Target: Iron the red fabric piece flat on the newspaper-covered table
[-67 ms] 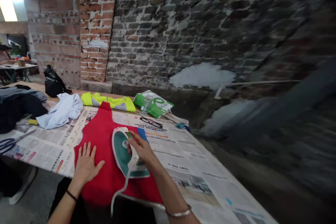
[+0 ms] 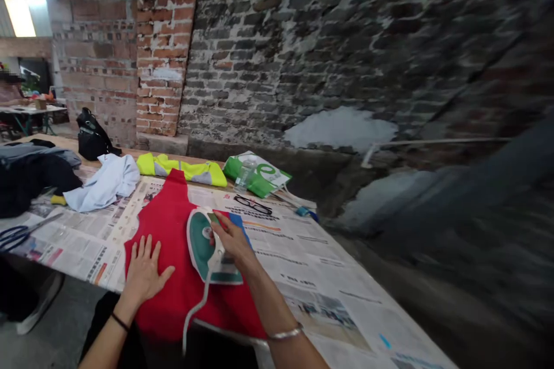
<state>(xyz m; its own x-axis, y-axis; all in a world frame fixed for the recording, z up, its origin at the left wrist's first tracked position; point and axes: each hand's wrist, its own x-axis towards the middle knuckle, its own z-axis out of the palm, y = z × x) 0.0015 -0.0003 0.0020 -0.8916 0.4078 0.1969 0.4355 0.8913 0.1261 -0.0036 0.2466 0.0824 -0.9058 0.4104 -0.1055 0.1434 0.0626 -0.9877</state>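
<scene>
A red piece of cloth [image 2: 168,219] lies spread on the newspaper-covered table, and part of it hangs over the front edge. My left hand [image 2: 145,271] rests flat on its left part with the fingers spread. Wrapped around the handle of a green and white iron [image 2: 199,245], my right hand [image 2: 232,237] holds it on the cloth, its tip pointing away from me. The white cord trails from the iron's heel towards me. A blue patch [image 2: 239,222] shows just beyond my right hand. The iron hides the cloth under it.
Behind the cloth lie a yellow reflective garment [image 2: 186,170], a green and white bag [image 2: 264,177], a clear bottle [image 2: 244,176] and eyeglasses [image 2: 252,204]. At left are scissors [image 2: 17,236], a pale blue cloth [image 2: 106,183], dark clothes [image 2: 38,179] and a black bag [image 2: 92,137]. A brick wall [image 2: 259,69] stands behind.
The iron has shifted very slightly away from me across the red cloth, with my right hand on it. My left hand stays flat in place. The whole view has shifted slightly.
</scene>
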